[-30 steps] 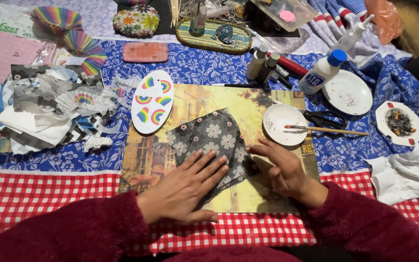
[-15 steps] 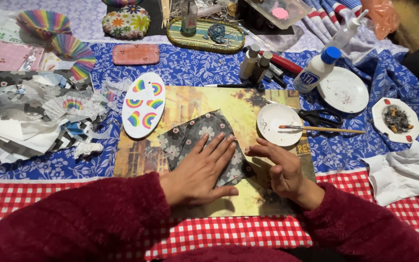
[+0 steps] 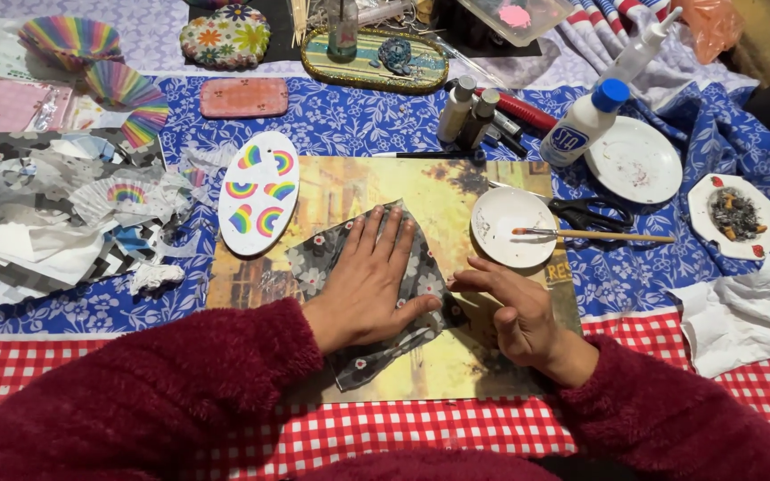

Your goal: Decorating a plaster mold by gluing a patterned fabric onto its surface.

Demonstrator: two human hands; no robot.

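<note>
At the centre of the frame the left hand (image 3: 369, 283) lies flat, fingers spread, on a grey floral paper napkin (image 3: 363, 289) that rests on a yellowish picture board (image 3: 358, 191). The right hand (image 3: 511, 307), fingers curled, touches the napkin's right edge. Just left of the napkin lies a white oval piece with rainbow hearts (image 3: 259, 192). Right of it, a small white plate (image 3: 510, 227) carries a paintbrush (image 3: 594, 235), with black scissors (image 3: 592, 214) beside. A white glue bottle with a blue cap (image 3: 583, 125) stands in the upper right. Crumpled patterned papers (image 3: 55, 214) fill the left side of the table (image 3: 385, 125).
</note>
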